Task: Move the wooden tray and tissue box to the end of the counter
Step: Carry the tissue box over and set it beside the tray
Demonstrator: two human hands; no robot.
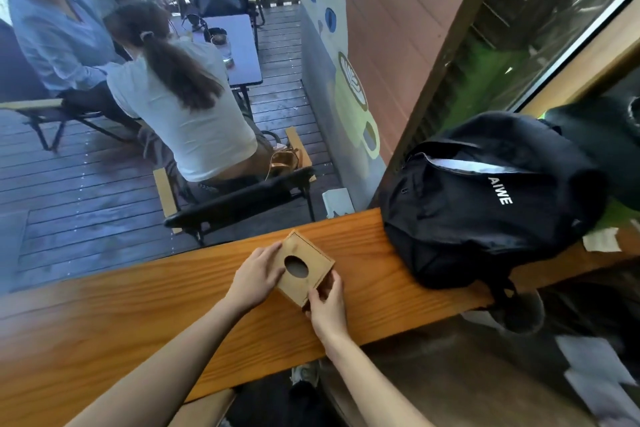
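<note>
A square wooden tissue box with an oval hole in its top sits on the orange wooden counter, slightly turned. My left hand presses against its left side. Fingers of my right hand grip its near right corner. Both hands hold the box between them. No tissue shows in the hole. No wooden tray is in view.
A black backpack lies on the counter just right of the box, covering the counter's right part. Beyond the counter, two people sit on folding chairs at a small table on a wooden deck. A painted wall stands behind.
</note>
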